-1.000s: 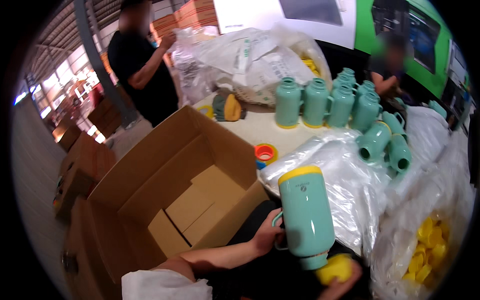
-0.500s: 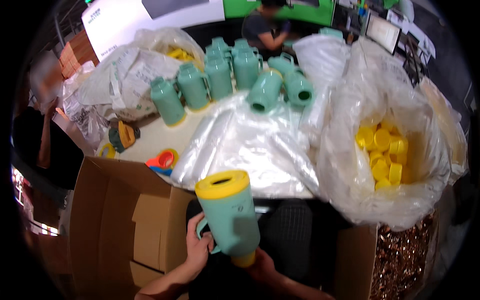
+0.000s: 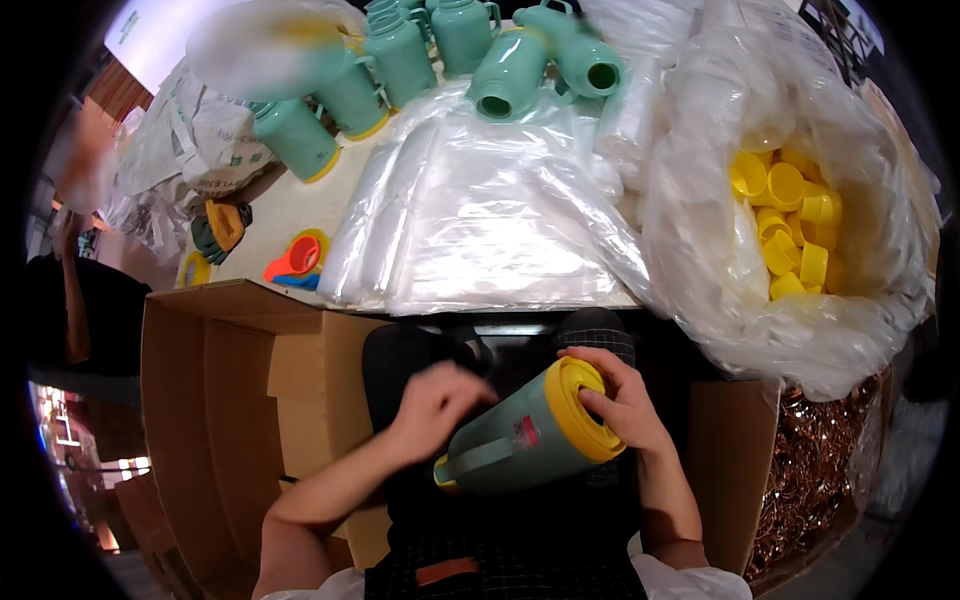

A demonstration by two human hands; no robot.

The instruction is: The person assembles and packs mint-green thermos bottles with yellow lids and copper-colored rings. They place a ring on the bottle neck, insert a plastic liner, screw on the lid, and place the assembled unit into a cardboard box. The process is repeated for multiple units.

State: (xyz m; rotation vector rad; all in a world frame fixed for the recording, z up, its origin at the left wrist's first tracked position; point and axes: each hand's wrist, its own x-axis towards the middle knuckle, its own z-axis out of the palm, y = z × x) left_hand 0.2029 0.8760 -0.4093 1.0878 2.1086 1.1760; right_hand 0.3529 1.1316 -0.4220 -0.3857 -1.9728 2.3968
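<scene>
A teal thermos jug body (image 3: pixel 510 447) lies tilted across my lap, its broad yellow base ring (image 3: pixel 588 412) toward the upper right and its handle facing me. A small yellow part shows at its narrow lower-left end. My right hand (image 3: pixel 622 402) grips the yellow base ring, fingers over the rim and thumb at the opening in its middle. My left hand (image 3: pixel 437 408) is beside the jug's upper left side, smeared by motion, and its fingers are curled out of clear sight. A small pink-red mark (image 3: pixel 526 432) shows on the jug near the handle.
An open cardboard box (image 3: pixel 235 380) stands at my left; another holding copper-coloured shiny pieces (image 3: pixel 812 480) is at my right. On the table are clear plastic bags (image 3: pixel 500 220), several teal jugs (image 3: pixel 400 60), tape dispenser (image 3: pixel 298 258), gloves (image 3: pixel 222 230) and a bag of yellow caps (image 3: pixel 783 185).
The jug has tipped from upright to lying, base toward the right. My left hand has left the handle; my right hand has moved from the narrow end to the yellow base. The view tilts lower.
</scene>
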